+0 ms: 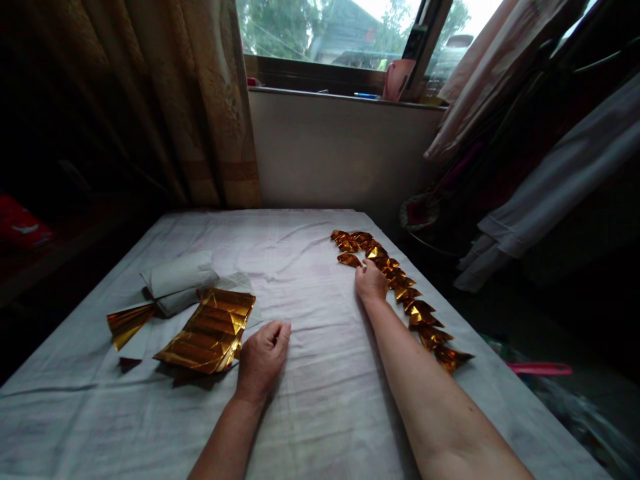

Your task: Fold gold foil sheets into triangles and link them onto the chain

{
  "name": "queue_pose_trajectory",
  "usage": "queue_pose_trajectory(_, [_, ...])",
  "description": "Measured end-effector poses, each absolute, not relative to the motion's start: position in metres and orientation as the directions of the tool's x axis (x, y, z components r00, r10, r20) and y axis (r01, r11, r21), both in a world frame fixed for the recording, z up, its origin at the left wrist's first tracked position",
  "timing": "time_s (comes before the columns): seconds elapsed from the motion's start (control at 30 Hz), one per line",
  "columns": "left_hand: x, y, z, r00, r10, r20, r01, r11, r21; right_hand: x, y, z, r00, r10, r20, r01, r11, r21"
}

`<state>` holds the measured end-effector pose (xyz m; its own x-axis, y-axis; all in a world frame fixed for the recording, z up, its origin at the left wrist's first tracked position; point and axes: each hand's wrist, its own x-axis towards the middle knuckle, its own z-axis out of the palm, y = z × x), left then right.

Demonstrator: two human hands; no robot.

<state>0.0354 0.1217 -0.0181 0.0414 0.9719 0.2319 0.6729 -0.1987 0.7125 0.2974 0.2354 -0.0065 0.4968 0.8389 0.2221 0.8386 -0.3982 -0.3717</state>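
Note:
My right hand (371, 283) reaches to the far right of the table, its fingertips pinching the near end of a folded gold foil paper piece (349, 260). That piece lies low at the cloth, left of a curving row of similar folded gold pieces (406, 293). Closer to me, my left hand (263, 359) rests on the cloth in a loose fist, with nothing seen in it. Just left of this hand lies a stack of gold foil sheets (207, 331), creased and slightly fanned.
White paper (179, 273) and a fanned gold sheet (131, 323) lie at the left on the cloth-covered table (300, 253). A wall and window stand behind, with a pink cup (397, 79) on the sill. Clothes (560, 180) hang at the right, beyond the table edge.

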Motion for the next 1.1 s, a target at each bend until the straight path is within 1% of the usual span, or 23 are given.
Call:
queue_pose_trajectory(0.17, [0.036, 0.122, -0.019, 0.036, 0.974, 0.222, 0.667, -0.188, 0.72, 0.272, 0.222, -0.015, 0.321, 0.915, 0.244, 0.921, -0.241, -0.307])
queue_pose_trajectory(0.23, [0.036, 0.122, -0.02, 0.034, 0.976, 0.214, 0.661, -0.182, 0.727, 0.268, 0.224, -0.016, 0.289, 0.931, 0.225, 0.934, -0.222, -0.281])
queue_pose_trajectory(0.5, [0.036, 0.122, -0.019, 0.037, 0.982, 0.184, 0.662, -0.162, 0.732, 0.279, 0.243, -0.015, 0.338, 0.924, 0.179, 0.93, -0.298, -0.216])
queue_pose_trajectory(1.1, [0.036, 0.122, -0.02, 0.03, 0.983, 0.181, 0.663, -0.156, 0.732, 0.289, 0.263, -0.021, 0.394, 0.906, 0.158, 0.91, -0.36, -0.206])
